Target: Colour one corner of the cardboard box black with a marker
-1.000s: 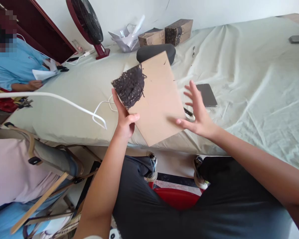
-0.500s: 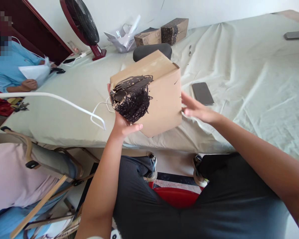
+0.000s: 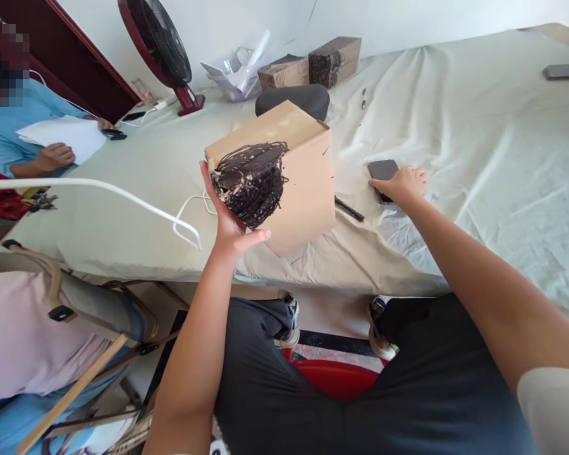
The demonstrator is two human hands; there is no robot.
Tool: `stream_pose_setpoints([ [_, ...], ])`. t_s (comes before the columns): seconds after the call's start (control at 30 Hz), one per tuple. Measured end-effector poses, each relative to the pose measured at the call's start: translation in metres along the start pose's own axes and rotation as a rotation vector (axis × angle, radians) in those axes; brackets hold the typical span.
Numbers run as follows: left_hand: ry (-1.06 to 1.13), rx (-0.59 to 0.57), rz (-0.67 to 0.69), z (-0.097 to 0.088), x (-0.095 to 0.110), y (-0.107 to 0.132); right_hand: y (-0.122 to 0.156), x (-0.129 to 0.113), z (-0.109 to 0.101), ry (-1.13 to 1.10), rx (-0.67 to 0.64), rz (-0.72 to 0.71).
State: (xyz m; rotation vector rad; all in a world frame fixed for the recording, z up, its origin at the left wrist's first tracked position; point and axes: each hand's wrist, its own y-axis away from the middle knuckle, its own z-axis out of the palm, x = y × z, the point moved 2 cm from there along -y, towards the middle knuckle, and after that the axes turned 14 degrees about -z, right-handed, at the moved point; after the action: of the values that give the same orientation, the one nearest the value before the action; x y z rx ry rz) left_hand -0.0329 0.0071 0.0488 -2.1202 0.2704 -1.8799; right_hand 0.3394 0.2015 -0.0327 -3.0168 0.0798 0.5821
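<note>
Let your left hand (image 3: 231,235) do the steadying of the box (image 3: 309,189), which sits tilted in the centre of the frame, one corner towards you. Press thumb and fingers evenly on its left side so it doesn't swivel, and don't squeeze hard, since cardboard should dent easily. Your palm lies close to the black patch (image 3: 260,197) on that corner, so a light, unmoving hold would spare it from rubbing. At the phone (image 3: 382,168), right of centre, a flat, gentle touch suits best; mind the pen (image 3: 349,208) lying between it and the box

As for pose, your left forearm rises from the bottom of the frame, the hand gripping the box with the thumb laid across the front face and the fingers along the left side. Whether the box bears on the cloth (image 3: 493,189) or hangs in your grip, I can't tell. Your right arm reaches in from the lower right, palm down; the right hand (image 3: 406,184) is spread over the phone, thumb at its left edge and fingers beyond its right. Whether those fingers have closed on it, I can't tell
</note>
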Motion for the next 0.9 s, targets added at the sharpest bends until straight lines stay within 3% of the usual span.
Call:
stream_pose_setpoints([
  [0.13,-0.010,0.011,-0.003,0.000,0.001,0.000,0.000,0.002,-0.005,-0.019,-0.012,0.154],
  [0.37,0.002,-0.009,0.012,0.003,0.003,-0.001,0.007,-0.008,-0.014,-0.058,-0.027,0.155],
  [0.9,0.006,0.034,-0.026,0.002,0.000,-0.001,0.000,0.001,-0.008,-0.189,0.066,0.121],
])
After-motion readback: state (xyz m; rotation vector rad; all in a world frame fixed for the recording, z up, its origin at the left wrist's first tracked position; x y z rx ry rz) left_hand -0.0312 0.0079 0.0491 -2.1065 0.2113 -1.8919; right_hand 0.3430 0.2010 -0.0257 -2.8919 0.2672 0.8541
